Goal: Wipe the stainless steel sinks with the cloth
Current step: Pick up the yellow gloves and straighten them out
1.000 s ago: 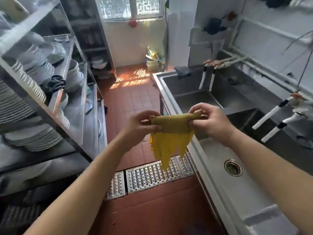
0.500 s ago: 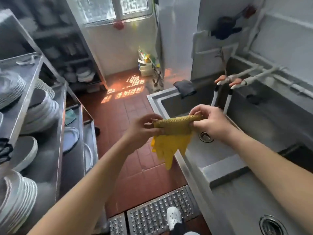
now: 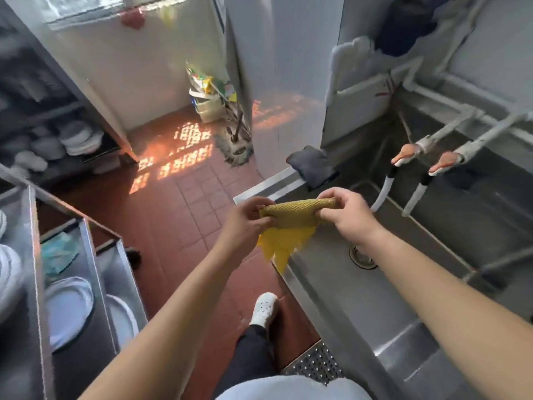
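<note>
cloth (image 3: 291,223): yellow, stretched above the near rim of the sink (image 3: 331,272) | left hand (image 3: 245,223): pinching its left end | right hand (image 3: 346,216): pinching its right end | drain (image 3: 360,256): partly hidden, probably uncovered

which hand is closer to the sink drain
Right. The right hand holds the cloth just above the drain; the left hand grips the other end, out over the floor side.

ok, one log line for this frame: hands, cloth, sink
left hand: grips cloth | right hand: grips cloth | yellow cloth: stretched between hands, mid-air | sink: untouched
</note>
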### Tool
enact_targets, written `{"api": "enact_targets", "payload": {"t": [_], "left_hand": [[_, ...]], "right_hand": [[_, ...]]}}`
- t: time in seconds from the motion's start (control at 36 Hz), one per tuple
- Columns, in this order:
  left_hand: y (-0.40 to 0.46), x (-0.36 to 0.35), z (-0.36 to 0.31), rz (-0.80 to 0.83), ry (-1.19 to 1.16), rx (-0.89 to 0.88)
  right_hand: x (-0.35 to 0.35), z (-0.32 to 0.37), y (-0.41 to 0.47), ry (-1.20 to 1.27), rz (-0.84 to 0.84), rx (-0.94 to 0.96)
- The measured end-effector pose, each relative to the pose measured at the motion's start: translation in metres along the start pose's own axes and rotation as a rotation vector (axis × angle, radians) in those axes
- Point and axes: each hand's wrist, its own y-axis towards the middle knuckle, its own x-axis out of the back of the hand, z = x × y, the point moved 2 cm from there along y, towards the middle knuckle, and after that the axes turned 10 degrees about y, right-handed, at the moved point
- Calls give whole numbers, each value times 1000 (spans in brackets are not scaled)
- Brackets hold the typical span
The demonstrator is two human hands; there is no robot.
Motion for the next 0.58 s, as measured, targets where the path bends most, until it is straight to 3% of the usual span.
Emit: {"api": "enact_targets", "payload": {"t": [0.25,0.58], "left_hand": [[101,13,34,185,-203,74],[196,26,48,335,-257,212]], "right_hand": [[-25,-3,77,108,-178,-143],[-49,8,159,-71,-238,-301]]}}
